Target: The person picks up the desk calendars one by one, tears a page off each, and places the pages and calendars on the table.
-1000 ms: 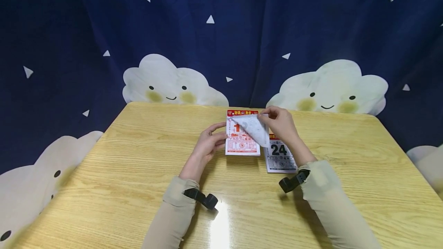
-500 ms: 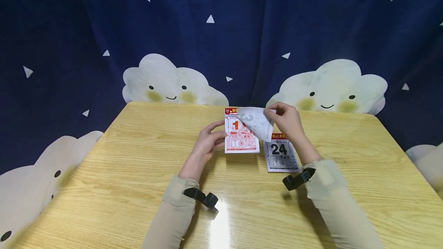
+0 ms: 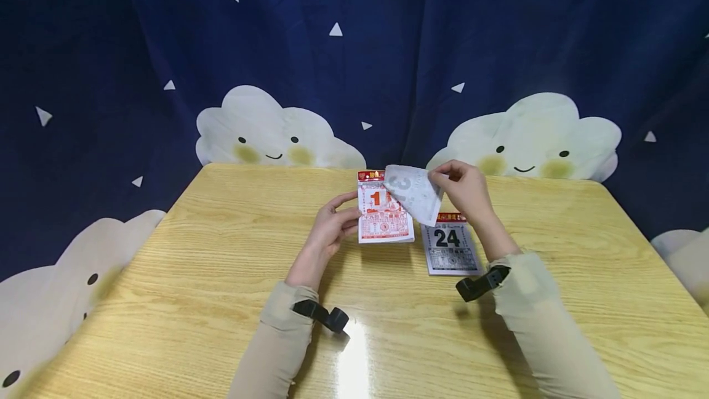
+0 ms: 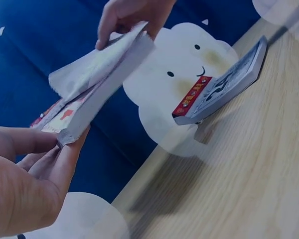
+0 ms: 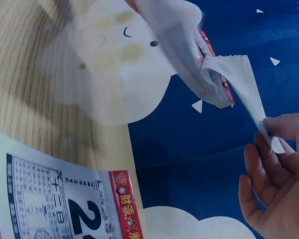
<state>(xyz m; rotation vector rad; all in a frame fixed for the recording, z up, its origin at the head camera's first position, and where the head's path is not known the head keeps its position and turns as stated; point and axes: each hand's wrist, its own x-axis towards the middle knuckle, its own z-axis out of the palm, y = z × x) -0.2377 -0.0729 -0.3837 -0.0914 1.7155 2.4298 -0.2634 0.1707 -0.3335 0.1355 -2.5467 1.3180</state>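
Observation:
In the head view my left hand [image 3: 331, 226] grips the left edge of a tear-off calendar [image 3: 382, 226], held tilted up over the table. Its red header tops a sheet with a red "1". My right hand [image 3: 466, 189] pinches a thin white sheet [image 3: 414, 193] by its corner between thumb and fingers. The sheet is folded back, a "3" showing through in reverse. In the right wrist view the sheet [image 5: 244, 84] has a ragged edge and overlaps the red header. The left wrist view shows thumb and fingers [image 4: 30, 142] clamping the pad's edge [image 4: 107, 87].
A second tear-off calendar [image 3: 451, 248], with a black "24", lies on the wooden table [image 3: 221, 276] below my right hand. Behind the table's far edge hangs a dark blue curtain [image 3: 310, 66] with clouds on it. Each wrist wears a black camera [image 3: 335, 320].
My right hand has moved right and slightly up, pulling the sheet away from the pad's header. More of the red "1" page shows. The calendar in my left hand has shifted up slightly.

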